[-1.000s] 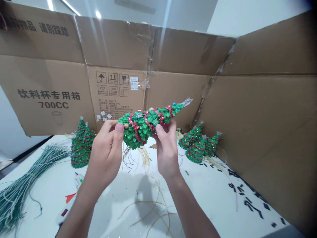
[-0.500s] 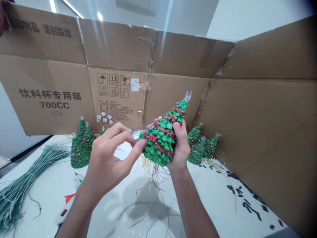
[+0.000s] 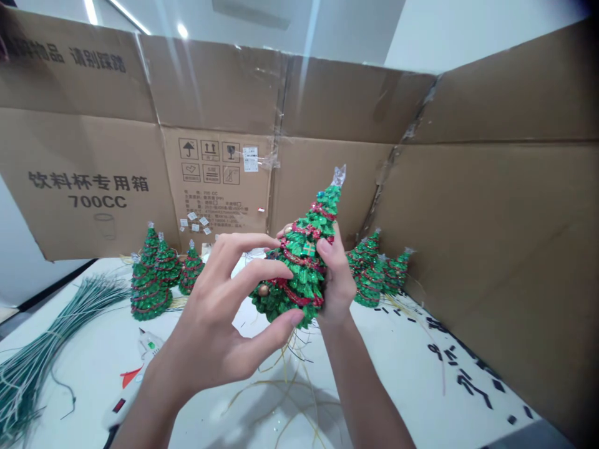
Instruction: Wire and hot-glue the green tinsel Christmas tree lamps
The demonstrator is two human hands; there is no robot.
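A green Christmas tree (image 3: 297, 265) made of shiny glitter pieces is up in the air in the middle of the frame. It stands almost straight, with its top leaning a little to the right. A clear plastic tip (image 3: 339, 176) sticks out of the top. A red shiny string (image 3: 299, 274) goes around the tree, and a little gold ball (image 3: 263, 290) sits low on the left side.

The right hand (image 3: 339, 287) is on the right side of the tree. Its grip is pressed around the tree, with the thumb up on the front. The left hand (image 3: 215, 324) is on the left side. Its grip is spread wide, and its fingertips (image 3: 285, 269) touch the tree.

Three more small trees (image 3: 154, 277) stand on the white surface (image 3: 402, 374) at the left, and more (image 3: 372, 271) stand at the right. At the lower left lies a big bunch of green wires (image 3: 32, 368). Next to it is a white glue gun (image 3: 135, 380) with a red switch. Thin yellow strings (image 3: 290, 380) lie under the hands, and little black bits (image 3: 461, 374) lie at the lower right. Big brown cardboard sheets (image 3: 219, 87) stand up behind everything, with Chinese words and "700CC" (image 3: 97, 201) printed on them.
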